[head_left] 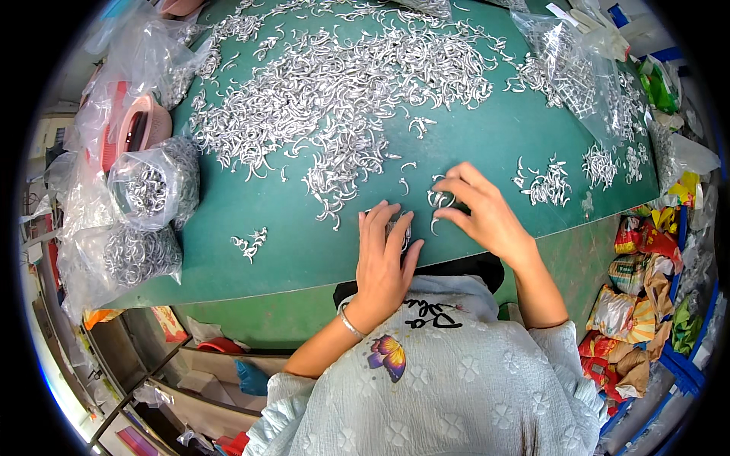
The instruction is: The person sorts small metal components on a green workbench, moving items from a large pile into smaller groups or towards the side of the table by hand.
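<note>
At the near edge of the green counter, half-curling the right hand around a few silvery hooked pieces, and cupping the left hand farther left, over more silvery bits, mostly hidden. Clamped or loose in either grip? Impossible to say! Hard to single out, too, in the far heap.

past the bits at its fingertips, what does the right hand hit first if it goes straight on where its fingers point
Probably the two loose curved silvery pieces just beyond the right hand, ahead of the main pile; its exact height above the table is unclear.
</note>
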`<state>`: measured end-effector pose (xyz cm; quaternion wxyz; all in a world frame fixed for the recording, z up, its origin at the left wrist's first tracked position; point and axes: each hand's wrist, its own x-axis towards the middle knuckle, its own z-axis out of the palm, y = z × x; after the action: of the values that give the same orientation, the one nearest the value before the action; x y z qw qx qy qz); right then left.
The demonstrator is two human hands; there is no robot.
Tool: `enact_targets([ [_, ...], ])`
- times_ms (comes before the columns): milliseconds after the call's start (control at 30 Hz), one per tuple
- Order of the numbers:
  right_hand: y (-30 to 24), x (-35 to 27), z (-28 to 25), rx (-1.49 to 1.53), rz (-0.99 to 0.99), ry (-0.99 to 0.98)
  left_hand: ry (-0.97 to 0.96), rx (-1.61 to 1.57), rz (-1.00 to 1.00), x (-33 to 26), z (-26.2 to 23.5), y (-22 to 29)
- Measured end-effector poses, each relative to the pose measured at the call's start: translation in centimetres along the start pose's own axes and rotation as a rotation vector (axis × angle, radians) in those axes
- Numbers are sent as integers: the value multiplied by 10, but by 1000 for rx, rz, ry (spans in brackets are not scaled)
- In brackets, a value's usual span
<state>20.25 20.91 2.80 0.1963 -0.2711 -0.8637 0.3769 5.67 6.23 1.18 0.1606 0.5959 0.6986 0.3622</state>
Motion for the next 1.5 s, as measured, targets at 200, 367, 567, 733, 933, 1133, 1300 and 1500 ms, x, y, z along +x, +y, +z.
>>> enact_targets([
  [200,7,3,-18,190,208,46,14,-24,-23,-2,0,0],
  [367,16,23,-32,-41,286,256,13,-38,-19,-1,1,0],
  [567,-9,6,1,-187,71,165,18,-36,-1,-1,-1,-1],
  [733,-27,-9,15,-55,114,-35,57,-152,-17,0,-4,-2],
  [933,-28,-5,8,19,181,-31,155,-169,-103,-7,-16,-7],
  [1133,-29,6,20,54,56,-35,139,-139,-130,-15,-23,-7],
  [1300,-14,43,29,-179,-21,103,94,-177,-45,-12,-17,-6],
  [1500,-14,14,15,-72,5,-130,101,-190,-75,-21,-19,-8],
])
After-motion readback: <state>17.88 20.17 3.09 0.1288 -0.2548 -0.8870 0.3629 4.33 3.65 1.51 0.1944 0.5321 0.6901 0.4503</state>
